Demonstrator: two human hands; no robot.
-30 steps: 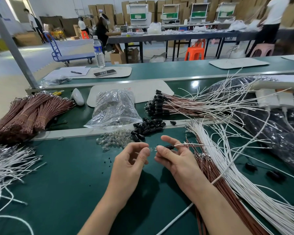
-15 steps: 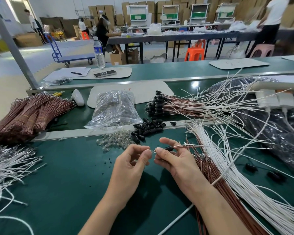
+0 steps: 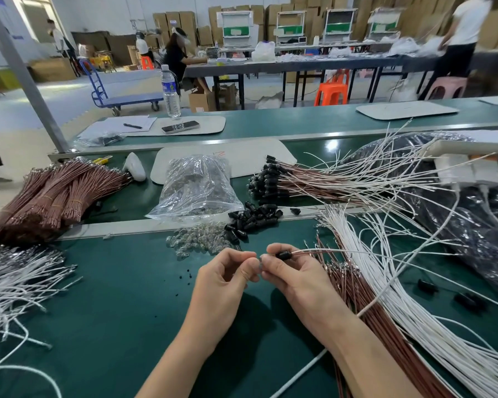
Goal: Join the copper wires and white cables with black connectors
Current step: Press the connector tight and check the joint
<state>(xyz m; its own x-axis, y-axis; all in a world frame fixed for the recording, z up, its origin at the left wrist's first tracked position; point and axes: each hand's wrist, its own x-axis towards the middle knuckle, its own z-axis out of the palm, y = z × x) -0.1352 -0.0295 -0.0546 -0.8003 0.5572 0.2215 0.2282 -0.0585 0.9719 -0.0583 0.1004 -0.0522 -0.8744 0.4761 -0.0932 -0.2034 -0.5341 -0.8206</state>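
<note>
Black connector [image 3: 283,255]: our right hand [image 3: 295,281] pinches it, left hand [image 3: 224,278] pinches small grey part [image 3: 260,262] at its mouth; we should press squarely.

Single head-worn view, forward and down, close over the green bench [image 3: 98,297].

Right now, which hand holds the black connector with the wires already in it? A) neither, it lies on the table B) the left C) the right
C: the right hand pinches the black connector, its wires trailing off to the right, while the left hand sits close at its front end.
</note>
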